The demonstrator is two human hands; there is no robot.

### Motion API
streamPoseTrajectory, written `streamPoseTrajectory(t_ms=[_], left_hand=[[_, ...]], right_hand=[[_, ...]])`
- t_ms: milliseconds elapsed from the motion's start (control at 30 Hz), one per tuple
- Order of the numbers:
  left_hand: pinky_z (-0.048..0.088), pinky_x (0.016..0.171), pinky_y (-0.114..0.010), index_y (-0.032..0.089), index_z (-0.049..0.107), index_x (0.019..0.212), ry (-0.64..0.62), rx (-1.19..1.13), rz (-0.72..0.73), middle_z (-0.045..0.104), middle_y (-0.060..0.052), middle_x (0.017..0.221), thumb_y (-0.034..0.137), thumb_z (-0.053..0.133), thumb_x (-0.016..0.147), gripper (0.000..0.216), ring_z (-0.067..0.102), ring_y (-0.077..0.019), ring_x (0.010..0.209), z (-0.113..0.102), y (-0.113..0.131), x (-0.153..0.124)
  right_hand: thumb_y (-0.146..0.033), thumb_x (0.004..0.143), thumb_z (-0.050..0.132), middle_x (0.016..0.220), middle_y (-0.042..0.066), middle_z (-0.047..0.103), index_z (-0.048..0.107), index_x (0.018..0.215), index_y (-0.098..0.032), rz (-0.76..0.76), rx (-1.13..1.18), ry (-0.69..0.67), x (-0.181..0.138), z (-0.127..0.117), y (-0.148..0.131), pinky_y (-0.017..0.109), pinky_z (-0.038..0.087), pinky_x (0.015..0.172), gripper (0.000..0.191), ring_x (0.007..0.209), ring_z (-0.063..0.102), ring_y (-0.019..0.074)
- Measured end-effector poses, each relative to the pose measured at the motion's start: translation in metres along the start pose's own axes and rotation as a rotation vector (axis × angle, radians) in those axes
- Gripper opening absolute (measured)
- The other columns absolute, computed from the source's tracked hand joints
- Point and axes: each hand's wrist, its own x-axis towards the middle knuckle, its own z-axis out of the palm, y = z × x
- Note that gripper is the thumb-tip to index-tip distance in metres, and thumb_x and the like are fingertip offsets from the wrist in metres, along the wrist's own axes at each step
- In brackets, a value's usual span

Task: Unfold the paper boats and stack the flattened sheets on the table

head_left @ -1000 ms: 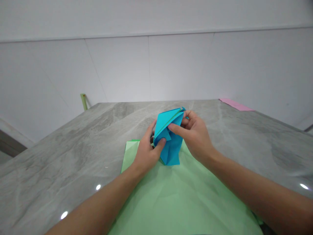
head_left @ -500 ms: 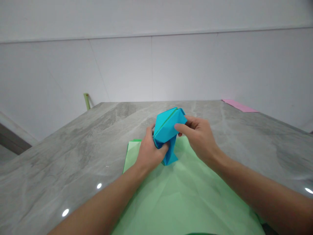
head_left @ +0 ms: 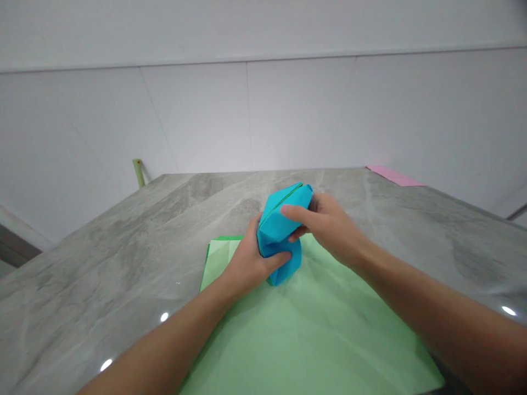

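A folded blue paper piece (head_left: 276,227) with a thin green edge along its top crease is held up just above a large light-green paper sheet (head_left: 304,334). My left hand (head_left: 247,263) grips its lower left side, thumb pressed across the front. My right hand (head_left: 325,225) pinches the upper right part, index finger laid over the front face. Both hands are closed on the paper.
The green sheet lies on a grey marble-look table (head_left: 102,263). A pink paper sheet (head_left: 393,175) rests at the far right edge. A small green post (head_left: 139,171) stands at the far left corner, against the white wall.
The blue paper has been pressed into a more compact shape. My right index finger has slid further left across its front, and my left thumb has moved right along the lower part.
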Motion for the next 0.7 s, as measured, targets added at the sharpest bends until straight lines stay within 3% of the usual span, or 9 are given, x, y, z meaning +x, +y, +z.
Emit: streamPoseTrajectory(t_ms=[133, 200, 333, 467, 567, 700], left_hand=[[0.049, 0.099, -0.043, 0.024, 0.044, 0.139, 0.003, -0.019, 0.024, 0.062, -0.010, 0.132, 0.029, 0.080, 0.075, 0.074, 0.060, -0.0294, 0.119, 0.000, 0.004, 0.001], [0.050, 0.098, -0.043, 0.022, 0.043, 0.141, 0.009, -0.030, 0.035, 0.061, -0.012, 0.134, 0.039, 0.077, 0.079, 0.073, 0.059, -0.0305, 0.121, 0.001, 0.005, 0.002], [0.055, 0.090, -0.044, 0.019, 0.043, 0.142, 0.080, -0.148, -0.063, 0.064, -0.015, 0.127, 0.062, 0.052, 0.091, 0.067, 0.062, -0.0316, 0.115, 0.000, 0.005, 0.003], [0.049, 0.103, -0.045, 0.022, 0.048, 0.138, 0.069, -0.353, -0.043, 0.064, -0.011, 0.131, 0.058, 0.058, 0.090, 0.061, 0.059, -0.0297, 0.123, -0.002, 0.003, 0.003], [0.048, 0.104, -0.047, 0.022, 0.050, 0.137, 0.010, -0.441, -0.033, 0.064, -0.012, 0.132, 0.053, 0.069, 0.085, 0.064, 0.060, -0.0305, 0.123, -0.001, 0.007, 0.003], [0.054, 0.097, -0.049, 0.019, 0.053, 0.134, 0.015, -0.599, -0.148, 0.067, -0.015, 0.129, 0.046, 0.077, 0.079, 0.066, 0.064, -0.0342, 0.118, 0.000, 0.019, 0.002]], right_hand=[[-0.029, 0.069, 0.071, 0.051, 0.000, 0.060, 0.059, 0.052, -0.020, -0.038, -0.171, -0.083, 0.001, -0.001, 0.005, 0.027, 0.045, 0.046, 0.022, 0.052, 0.056, 0.0161], [-0.027, 0.068, 0.071, 0.047, -0.001, 0.056, 0.056, 0.049, -0.021, -0.022, -0.092, -0.078, 0.002, 0.000, 0.009, 0.027, 0.045, 0.046, 0.024, 0.051, 0.054, 0.0155], [-0.027, 0.068, 0.066, 0.047, -0.002, 0.052, 0.051, 0.049, -0.022, 0.028, 0.125, -0.033, 0.004, 0.004, 0.013, 0.029, 0.049, 0.051, 0.025, 0.053, 0.052, 0.0155], [-0.031, 0.069, 0.061, 0.050, -0.002, 0.049, 0.045, 0.050, -0.022, 0.051, 0.111, 0.031, 0.002, 0.004, 0.010, 0.028, 0.046, 0.052, 0.026, 0.051, 0.045, 0.0128], [-0.036, 0.068, 0.067, 0.058, -0.001, 0.057, 0.055, 0.057, -0.020, 0.045, 0.021, -0.057, 0.000, 0.004, 0.008, 0.029, 0.046, 0.053, 0.023, 0.055, 0.051, 0.0142], [-0.037, 0.069, 0.073, 0.063, 0.001, 0.065, 0.063, 0.065, -0.020, 0.025, 0.064, -0.148, -0.002, 0.003, 0.009, 0.029, 0.049, 0.054, 0.020, 0.061, 0.060, 0.0175]])
